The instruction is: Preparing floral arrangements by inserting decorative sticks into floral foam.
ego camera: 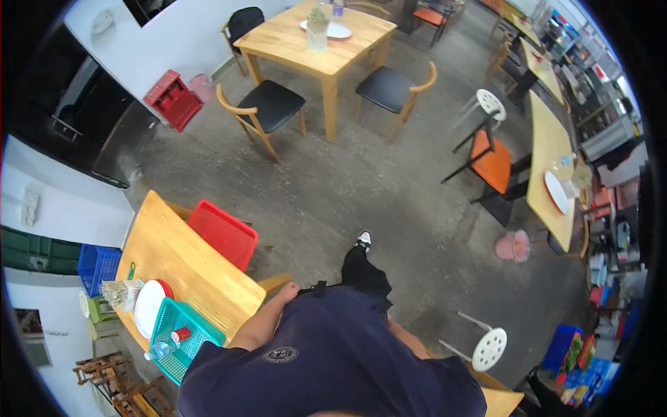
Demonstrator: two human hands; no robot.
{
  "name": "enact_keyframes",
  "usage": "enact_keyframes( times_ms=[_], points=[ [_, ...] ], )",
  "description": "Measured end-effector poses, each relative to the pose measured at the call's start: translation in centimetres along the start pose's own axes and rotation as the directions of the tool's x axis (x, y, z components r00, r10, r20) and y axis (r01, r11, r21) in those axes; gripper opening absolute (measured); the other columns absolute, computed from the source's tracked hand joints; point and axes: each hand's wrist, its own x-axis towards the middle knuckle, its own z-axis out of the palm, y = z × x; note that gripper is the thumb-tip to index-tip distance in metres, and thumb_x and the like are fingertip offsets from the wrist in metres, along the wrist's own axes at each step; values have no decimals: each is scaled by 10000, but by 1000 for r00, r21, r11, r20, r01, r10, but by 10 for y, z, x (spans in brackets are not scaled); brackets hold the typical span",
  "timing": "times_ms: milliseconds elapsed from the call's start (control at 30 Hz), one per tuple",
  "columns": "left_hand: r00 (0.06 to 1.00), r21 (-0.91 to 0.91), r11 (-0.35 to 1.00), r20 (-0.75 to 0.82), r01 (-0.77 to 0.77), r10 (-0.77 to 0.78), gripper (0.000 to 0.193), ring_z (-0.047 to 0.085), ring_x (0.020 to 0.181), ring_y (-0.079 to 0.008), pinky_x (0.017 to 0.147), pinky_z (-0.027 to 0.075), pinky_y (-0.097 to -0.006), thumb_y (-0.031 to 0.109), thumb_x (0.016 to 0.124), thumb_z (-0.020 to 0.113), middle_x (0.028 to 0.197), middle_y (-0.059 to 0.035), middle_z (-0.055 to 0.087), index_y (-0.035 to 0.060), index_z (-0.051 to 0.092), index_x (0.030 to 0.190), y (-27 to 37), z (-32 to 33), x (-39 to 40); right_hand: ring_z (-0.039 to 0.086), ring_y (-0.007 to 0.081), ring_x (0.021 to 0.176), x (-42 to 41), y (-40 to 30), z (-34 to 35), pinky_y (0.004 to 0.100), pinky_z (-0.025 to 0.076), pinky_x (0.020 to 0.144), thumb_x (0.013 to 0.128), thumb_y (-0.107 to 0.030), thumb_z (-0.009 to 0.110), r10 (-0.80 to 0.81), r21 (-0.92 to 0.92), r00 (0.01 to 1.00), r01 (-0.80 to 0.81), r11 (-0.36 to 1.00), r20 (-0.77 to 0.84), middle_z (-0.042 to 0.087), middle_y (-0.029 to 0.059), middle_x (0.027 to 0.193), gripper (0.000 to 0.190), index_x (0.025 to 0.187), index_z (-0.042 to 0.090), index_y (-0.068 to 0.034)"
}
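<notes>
My left hand (289, 292) hangs low beside my waist, close to a dark strap at the hem of my navy shirt (333, 344). Its fingers look curled, but whether they hold anything cannot be made out. The front of the shirt hides my right hand; only the forearm (409, 339) shows. Left of me is a wooden table (208, 260) bearing a turquoise plastic basket (180, 318). Inside the basket lie a clear plastic bottle (162, 348) and a red can or cup (181, 334). A white oval plate (150, 307) rests by the basket.
A red basket (224, 234) sits against the table's far side. Ahead stands a square wooden table (292, 41) with black-seated chairs (271, 107). To the right are an orange-seated chair (491, 161), a pink bin (512, 246) and a white stool (490, 349). One black-and-white shoe (363, 240) is on the concrete floor.
</notes>
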Motion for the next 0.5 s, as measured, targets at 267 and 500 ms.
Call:
enact_keyframes(
  times_ms=[267,500],
  points=[
    [971,-77,969,-16,235,-237,502,698,1121,-417,984,530,-519,412,989,523,1192,-284,724,-6,730,1174,200,-100,67,733,356,1031,121,-147,-331,477,547,888,937,-291,675,-138,-78,962,123,989,-237,777,191,1045,336,1152,770,-51],
    [857,-86,929,-362,361,-366,620,512,1396,-483,1158,420,-548,507,1029,425,1455,-329,548,64,557,1441,317,-92,133,670,186,691,157,-227,-462,356,520,594,997,-278,620,-151,428,862,384,818,-484,699,71,800,254,1009,726,-48]
  ],
)
